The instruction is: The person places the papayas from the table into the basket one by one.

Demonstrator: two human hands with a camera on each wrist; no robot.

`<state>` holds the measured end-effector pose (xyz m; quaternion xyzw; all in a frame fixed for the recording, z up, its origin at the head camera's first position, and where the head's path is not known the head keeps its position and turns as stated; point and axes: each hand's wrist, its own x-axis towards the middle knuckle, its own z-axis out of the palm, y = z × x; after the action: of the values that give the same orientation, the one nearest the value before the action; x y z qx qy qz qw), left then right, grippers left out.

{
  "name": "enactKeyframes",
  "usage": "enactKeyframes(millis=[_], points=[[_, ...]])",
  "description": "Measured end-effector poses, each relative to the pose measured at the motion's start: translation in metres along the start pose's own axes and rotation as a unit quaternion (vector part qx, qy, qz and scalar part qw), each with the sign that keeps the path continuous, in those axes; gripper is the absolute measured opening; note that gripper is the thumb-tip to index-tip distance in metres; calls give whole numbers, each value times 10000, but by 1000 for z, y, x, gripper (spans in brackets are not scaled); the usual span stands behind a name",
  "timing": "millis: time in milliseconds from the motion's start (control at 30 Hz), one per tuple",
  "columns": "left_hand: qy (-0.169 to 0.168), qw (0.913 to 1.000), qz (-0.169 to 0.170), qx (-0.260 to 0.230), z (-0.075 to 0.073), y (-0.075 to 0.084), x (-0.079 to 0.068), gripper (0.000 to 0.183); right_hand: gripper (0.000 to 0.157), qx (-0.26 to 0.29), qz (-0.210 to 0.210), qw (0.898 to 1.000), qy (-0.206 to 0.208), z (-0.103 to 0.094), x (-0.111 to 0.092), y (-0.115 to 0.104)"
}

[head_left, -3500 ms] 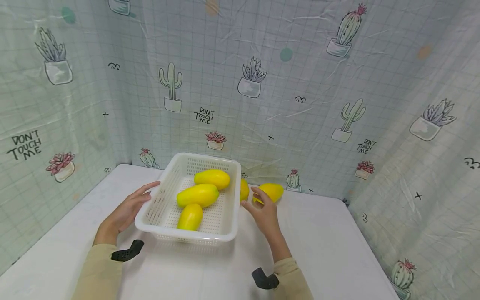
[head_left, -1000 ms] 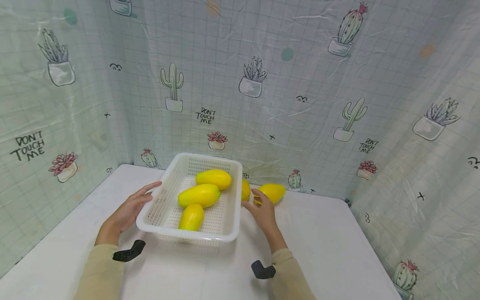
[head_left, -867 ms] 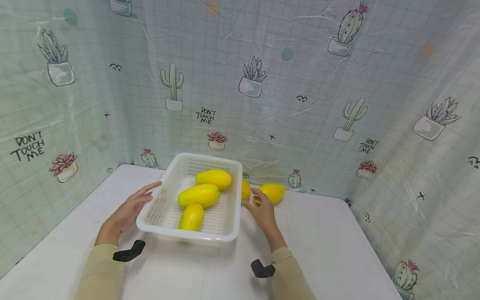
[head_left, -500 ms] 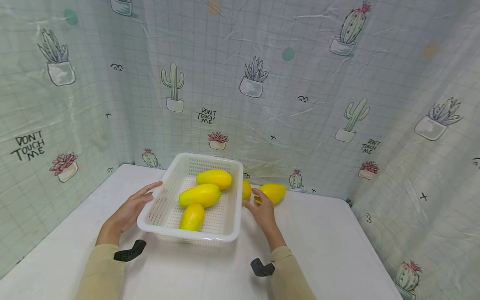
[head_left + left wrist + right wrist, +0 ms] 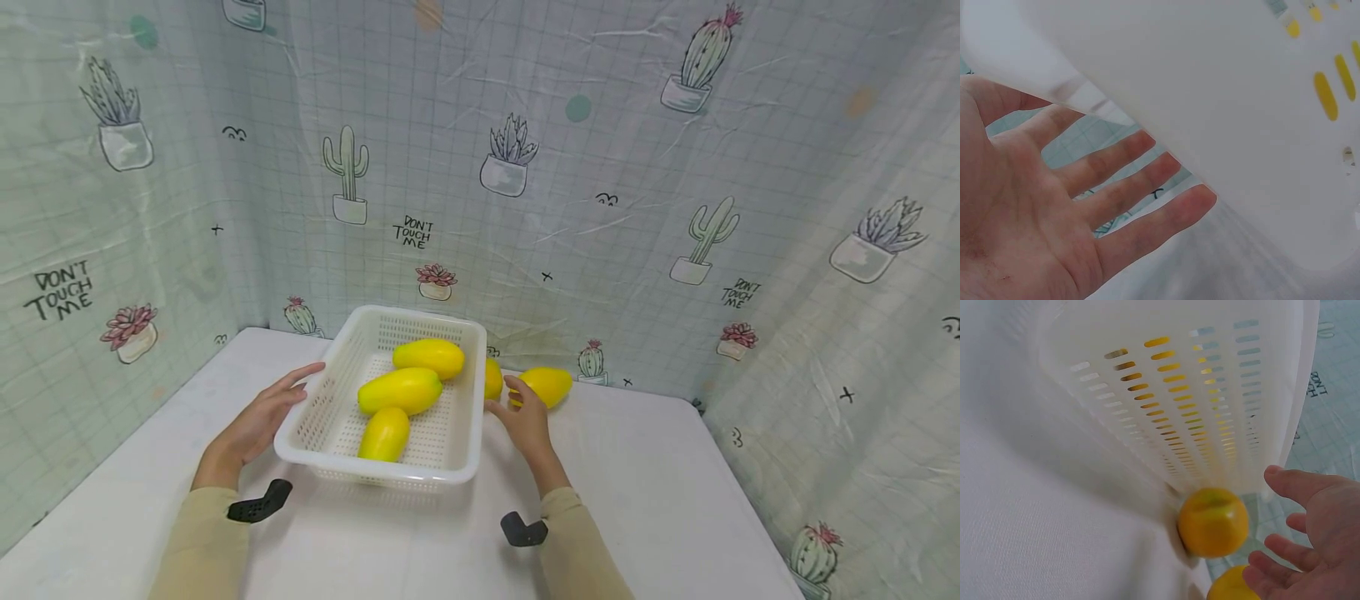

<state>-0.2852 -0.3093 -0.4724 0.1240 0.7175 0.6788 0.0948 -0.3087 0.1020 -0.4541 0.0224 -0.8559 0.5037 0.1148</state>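
Note:
A white plastic basket (image 5: 450,473) with slotted walls stands on the table, with three yellow mango-like fruits (image 5: 400,392) inside. My left hand (image 5: 258,423) is at its left side, fingers spread and fairly straight. In the left wrist view the fingertips come right up to the basket's edge, palm showing. My right hand (image 5: 527,419) is beside the basket's right wall with fingers loosely bent and nothing gripped. Just beyond it lie two more yellow fruits, one (image 5: 492,380) partly hidden by the basket and the other (image 5: 549,386) partly behind the fingers.
A white-covered table (image 5: 630,492) extends to the right and in front of the basket. A curtain (image 5: 450,167) printed with potted cacti hangs behind the table and along both sides. Black wrist mounts (image 5: 261,502) stick out from both forearms.
Over the last few seconds my right hand and forearm have shifted slightly left, nearer the basket. The head view has turned a little; the left hand, basket and fruits stay put.

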Motion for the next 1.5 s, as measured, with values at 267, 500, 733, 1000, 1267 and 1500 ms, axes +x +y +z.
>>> enactKeyframes(millis=[267,500,733,1000,1267,1500], points=[[-34,10000,14,-7,0,-1,0,53,56,90,20,10000,-7,3,3,6],[-56,10000,69,20,-1,-1,0,53,57,6,56,10000,-54,7,6,11],[-98,9999,95,-44,-3,-2,1,52,56,22,131,9998,-133,11,9,15],[-98,9999,83,-23,-3,-4,2,53,57,33,108,9999,-121,14,13,17],[-70,10000,24,-50,-3,-3,2,53,57,72,112,9998,-153,14,18,16],[-12,10000,-67,-67,-2,-1,2,53,59,89,56,9999,-134,14,25,14]])
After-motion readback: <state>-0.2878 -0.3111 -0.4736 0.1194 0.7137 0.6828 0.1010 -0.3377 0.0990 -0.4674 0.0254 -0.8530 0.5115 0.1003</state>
